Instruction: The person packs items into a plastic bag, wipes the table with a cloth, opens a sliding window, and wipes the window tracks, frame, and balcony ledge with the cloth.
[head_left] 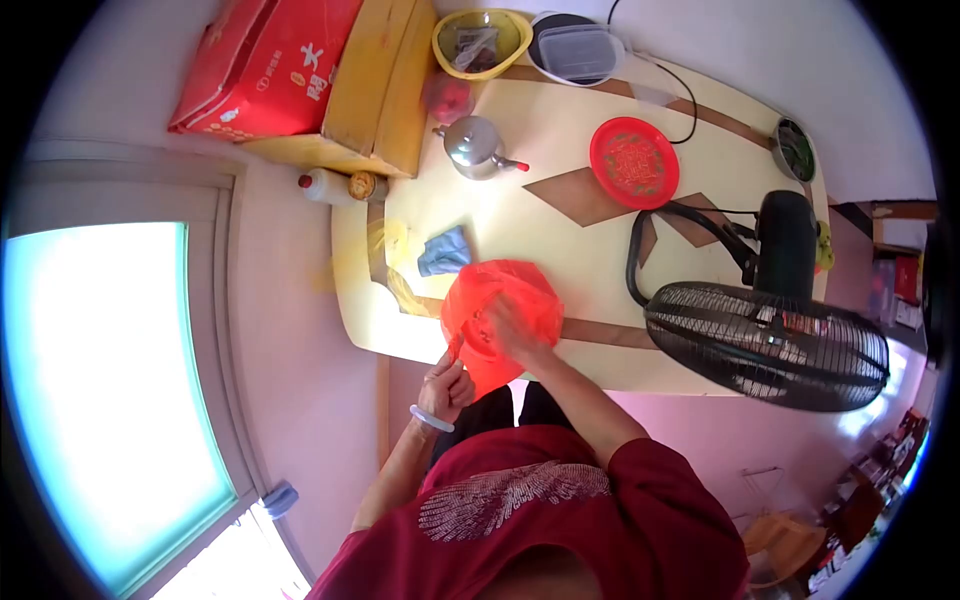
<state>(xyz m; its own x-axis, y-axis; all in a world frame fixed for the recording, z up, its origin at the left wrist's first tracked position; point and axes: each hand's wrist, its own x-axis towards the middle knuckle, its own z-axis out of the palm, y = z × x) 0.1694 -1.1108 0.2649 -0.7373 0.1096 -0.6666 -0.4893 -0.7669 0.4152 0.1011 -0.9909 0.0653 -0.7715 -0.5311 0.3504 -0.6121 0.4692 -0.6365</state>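
Observation:
A red plastic bag (530,290) lies at the table's near edge, its mouth turned toward me and part of it hanging over the edge. My left hand (447,388), with a pale bangle at the wrist, is closed on a gathered edge of the bag. Over the bag's mouth is my right hand (512,328), its fingers smeared by motion and partly lost against the red. Small dark bits show inside the bag, too small to name. A folded blue-grey cloth (445,251) rests just beyond the bag, beside a thin yellow plastic bag (397,262).
A black fan (768,345) stands at the right. Farther back are a red plate (634,163) with small pieces on it, a metal teapot (474,147), a yellow basket (482,43) and a metal bowl (793,150). A red box (270,75) sits on a wooden cabinet (370,90) at left.

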